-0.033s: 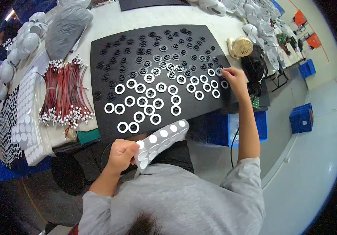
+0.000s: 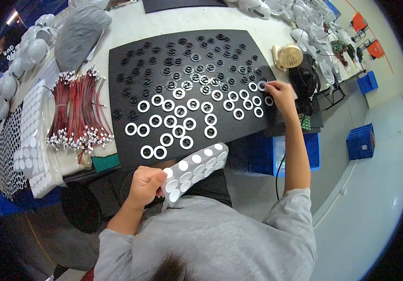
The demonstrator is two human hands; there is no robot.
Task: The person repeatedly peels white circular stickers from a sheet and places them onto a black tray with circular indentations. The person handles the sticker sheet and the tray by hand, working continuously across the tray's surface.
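Note:
My left hand [image 2: 146, 186] is closed on the near left end of a grey backing sheet [image 2: 191, 165] with rows of round white stickers, held tilted in front of my lap. At the right side of a black board [image 2: 239, 136], my right hand [image 2: 282, 96] has its fingertips pinched at the edge of a white ring [image 2: 261, 86]; part of the ring is under the fingers. Several black slotted discs [image 2: 166, 71] lie spread over the board's far half. Nearer me, several discs carry white rings [image 2: 155, 121] on top.
Bundled red and black wires [image 2: 74, 110] with white connectors lie left of the board. Beside them are more sheets of white circles [image 2: 34, 145] and a grey plastic bag [image 2: 80, 35]. A small beige fan [image 2: 288, 56] stands at the right, with a blue bin [image 2: 311, 152] below.
The sticker sheet has turned slightly in my left hand, showing more of its lower rows. Both hands are nearly in the same place.

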